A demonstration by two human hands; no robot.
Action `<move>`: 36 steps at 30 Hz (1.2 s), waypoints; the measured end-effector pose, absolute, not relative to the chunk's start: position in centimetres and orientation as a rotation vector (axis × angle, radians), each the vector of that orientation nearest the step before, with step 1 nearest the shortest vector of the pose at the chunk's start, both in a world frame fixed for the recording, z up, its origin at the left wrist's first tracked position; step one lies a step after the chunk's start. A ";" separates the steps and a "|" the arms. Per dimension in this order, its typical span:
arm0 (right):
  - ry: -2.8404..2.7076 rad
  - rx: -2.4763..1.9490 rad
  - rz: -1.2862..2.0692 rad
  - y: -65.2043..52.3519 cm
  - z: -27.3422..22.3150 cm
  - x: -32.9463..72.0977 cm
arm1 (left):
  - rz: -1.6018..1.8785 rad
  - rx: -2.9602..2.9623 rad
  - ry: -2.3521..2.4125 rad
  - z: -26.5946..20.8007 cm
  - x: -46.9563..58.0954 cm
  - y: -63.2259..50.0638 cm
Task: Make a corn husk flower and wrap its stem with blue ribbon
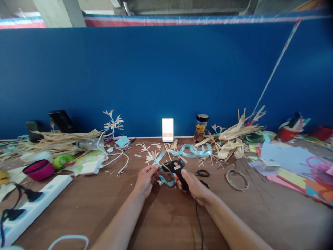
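In my right hand (pixel 191 184) is a black glue gun (pixel 175 166), its nozzle pointing left and its cord trailing down toward me. My left hand (pixel 147 178) pinches the stem of a husk flower (pixel 151 156) whose pale pointed petals spread up and to the left. The nozzle is close to my left fingertips; whether it touches the stem I cannot tell. Light blue ribbon (pixel 191 151) runs from near the stem across the table in loops, and a short curl hangs under the nozzle. Scissors (pixel 202 173) lie just beyond my right hand, partly hidden by it.
A white power strip (pixel 39 205) with plugs lies at the left front. Dried husks (pixel 231 139) are heaped at the right, near a black-lidded jar (pixel 201 128). A wire coil (pixel 237 180) and coloured paper (pixel 288 163) lie farther right. A finished-looking husk flower (pixel 113 122) stands at the left back.
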State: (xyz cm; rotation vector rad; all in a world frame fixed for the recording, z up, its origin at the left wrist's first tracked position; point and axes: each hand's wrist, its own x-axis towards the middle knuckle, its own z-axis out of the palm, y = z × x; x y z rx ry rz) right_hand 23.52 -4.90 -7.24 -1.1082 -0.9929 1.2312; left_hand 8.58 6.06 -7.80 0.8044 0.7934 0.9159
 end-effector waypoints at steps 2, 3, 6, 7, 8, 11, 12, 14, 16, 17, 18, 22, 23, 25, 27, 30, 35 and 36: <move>-0.998 -1.115 1.220 -4.9 -7.3 23.5 | 0.920 0.801 0.792 -7.8 8.6 6.1; -0.995 -1.118 1.217 -4.9 -7.3 23.5 | 0.921 0.803 0.790 -7.8 8.6 6.1; -0.975 -1.129 1.218 -4.8 -7.6 23.5 | 0.911 0.817 0.785 -7.8 8.6 6.1; -0.967 -1.133 1.222 -4.8 -7.7 23.5 | 0.906 0.821 0.783 -7.7 8.6 6.1; -0.959 -1.136 1.225 -4.8 -7.8 23.6 | 0.901 0.823 0.780 -7.7 8.6 6.0; -0.959 -1.136 1.220 -4.8 -7.9 23.6 | 0.905 0.821 0.776 -7.7 8.6 6.0; -0.973 -1.132 1.216 -4.8 -7.8 23.6 | 0.912 0.817 0.775 -7.8 8.5 6.0; -1.007 -1.123 1.207 -4.9 -7.7 23.5 | 0.926 0.803 0.772 -7.9 8.5 6.0; -1.016 -1.116 1.205 -4.9 -7.6 23.5 | 0.937 0.785 0.773 -8.0 8.5 6.1; -1.008 -1.116 1.206 -4.9 -7.5 23.5 | 0.940 0.779 0.776 -8.0 8.5 6.1; -0.996 -1.117 1.208 -4.9 -7.5 23.5 | 0.941 0.778 0.776 -8.0 8.5 6.2; -0.993 -1.115 1.221 -4.9 -7.4 23.5 | 0.935 0.780 0.767 -8.0 8.6 6.2; -1.004 -1.121 1.222 -4.9 -7.3 23.5 | 0.938 0.773 0.768 -8.0 8.6 6.2; -1.021 -1.137 1.211 -5.0 -7.3 23.5 | 0.943 0.759 0.774 -8.0 8.6 6.3; -1.024 -1.143 1.193 -5.0 -7.4 23.5 | 0.941 0.758 0.783 -8.0 8.6 6.3; -1.013 -1.131 1.176 -4.9 -7.6 23.4 | 0.927 0.777 0.776 -8.0 8.5 6.3; -0.998 -1.126 1.163 -4.8 -7.8 23.4 | 0.904 0.796 0.769 -7.9 8.6 6.1; -0.993 -1.131 1.161 -4.8 -7.8 23.4 | 0.904 0.798 0.771 -7.9 8.6 6.1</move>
